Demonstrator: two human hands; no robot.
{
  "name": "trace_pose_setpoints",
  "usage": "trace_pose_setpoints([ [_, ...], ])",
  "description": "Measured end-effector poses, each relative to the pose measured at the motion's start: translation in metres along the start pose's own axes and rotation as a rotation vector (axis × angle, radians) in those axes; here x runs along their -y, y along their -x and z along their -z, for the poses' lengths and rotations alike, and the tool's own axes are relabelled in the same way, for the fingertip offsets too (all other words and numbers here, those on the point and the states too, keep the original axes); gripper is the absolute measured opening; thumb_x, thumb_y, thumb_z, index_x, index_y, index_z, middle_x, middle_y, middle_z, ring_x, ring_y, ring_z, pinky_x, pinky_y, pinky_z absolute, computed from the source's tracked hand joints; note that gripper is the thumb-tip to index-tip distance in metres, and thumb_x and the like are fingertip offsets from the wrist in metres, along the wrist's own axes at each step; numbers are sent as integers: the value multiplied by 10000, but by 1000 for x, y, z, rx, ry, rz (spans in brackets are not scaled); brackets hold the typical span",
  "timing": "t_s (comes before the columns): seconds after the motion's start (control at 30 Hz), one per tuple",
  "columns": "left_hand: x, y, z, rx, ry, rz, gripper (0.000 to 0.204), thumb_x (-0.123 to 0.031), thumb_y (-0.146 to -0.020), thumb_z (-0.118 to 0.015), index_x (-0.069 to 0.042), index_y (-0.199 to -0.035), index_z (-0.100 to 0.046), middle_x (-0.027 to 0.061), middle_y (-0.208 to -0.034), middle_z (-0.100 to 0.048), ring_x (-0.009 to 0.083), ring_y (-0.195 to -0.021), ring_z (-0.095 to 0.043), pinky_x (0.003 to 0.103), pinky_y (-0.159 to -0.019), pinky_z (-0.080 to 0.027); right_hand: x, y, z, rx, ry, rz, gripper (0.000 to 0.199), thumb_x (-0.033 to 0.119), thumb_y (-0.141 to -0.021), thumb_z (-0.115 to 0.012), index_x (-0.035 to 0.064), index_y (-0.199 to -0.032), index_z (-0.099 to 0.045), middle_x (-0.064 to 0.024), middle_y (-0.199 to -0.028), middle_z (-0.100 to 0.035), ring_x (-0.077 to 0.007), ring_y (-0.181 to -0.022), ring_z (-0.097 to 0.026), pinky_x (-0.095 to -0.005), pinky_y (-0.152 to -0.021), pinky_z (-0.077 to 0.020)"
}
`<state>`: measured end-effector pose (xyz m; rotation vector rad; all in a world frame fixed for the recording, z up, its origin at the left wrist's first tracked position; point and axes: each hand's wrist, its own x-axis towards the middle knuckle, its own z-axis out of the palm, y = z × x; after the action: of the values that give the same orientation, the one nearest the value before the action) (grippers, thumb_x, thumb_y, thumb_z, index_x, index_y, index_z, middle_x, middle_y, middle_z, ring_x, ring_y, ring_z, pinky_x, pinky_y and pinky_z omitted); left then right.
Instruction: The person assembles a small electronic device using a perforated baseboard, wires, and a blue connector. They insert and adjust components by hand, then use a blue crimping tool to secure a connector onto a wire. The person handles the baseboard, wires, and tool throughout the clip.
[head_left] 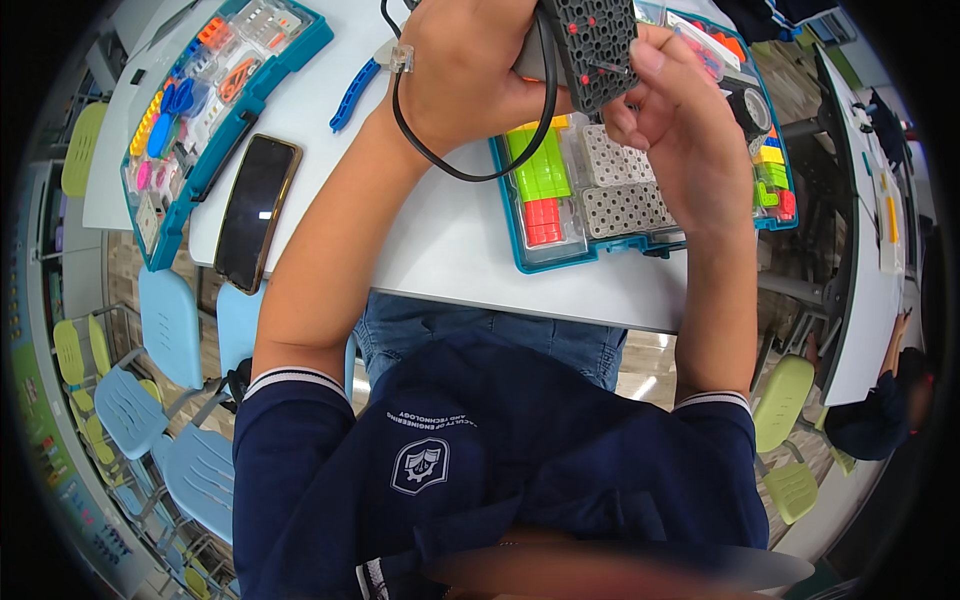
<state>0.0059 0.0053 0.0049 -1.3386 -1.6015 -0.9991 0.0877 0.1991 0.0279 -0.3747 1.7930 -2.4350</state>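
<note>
My left hand (465, 75) is wrapped round a dark grey perforated building block (592, 50) at the top of the view, with a few red pegs in its holes. A thin shiny pin (608, 69) sticks out from the block's face. The thumb and curled fingers of my right hand (685, 110) are closed at the pin's outer end, beside the block. A black cable (547, 120) hangs in a loop below my left hand. Its clear plug (402, 58) lies against my left wrist. The top of the block runs out of the picture.
An open teal case (535, 267) with coloured blocks and grey perforated plates lies under my hands. At the left are another teal parts case (180, 225), a phone (258, 212) and a blue curved tool (354, 96) on the white table (440, 255). Chairs (170, 325) stand around; a person (870, 420) is far right.
</note>
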Motion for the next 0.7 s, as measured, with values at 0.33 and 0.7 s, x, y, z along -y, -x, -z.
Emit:
trace_pose_setpoints([
  [0.33,-20,3,-9,41,-96,83,670,-240,-698,-869,0,-1257,-589,173,-1040,-666,353,-833,-655,423,-722,-509,1,-2,-15,-79,62,192,468,-33,-888,-695,-71,-1320,-520,-109,-1168,-661,-159,-1057,-640,-297,-947,-515],
  [0.7,-18,2,-11,-18,-42,13,654,-236,-690,-867,-1,-1232,-585,191,-1054,-661,368,-891,-659,416,-761,-507,-4,-1,-4,-2,-52,98,455,-56,-888,-691,-100,-1315,-541,-135,-1220,-667,-166,-1088,-654,-316,-982,-519],
])
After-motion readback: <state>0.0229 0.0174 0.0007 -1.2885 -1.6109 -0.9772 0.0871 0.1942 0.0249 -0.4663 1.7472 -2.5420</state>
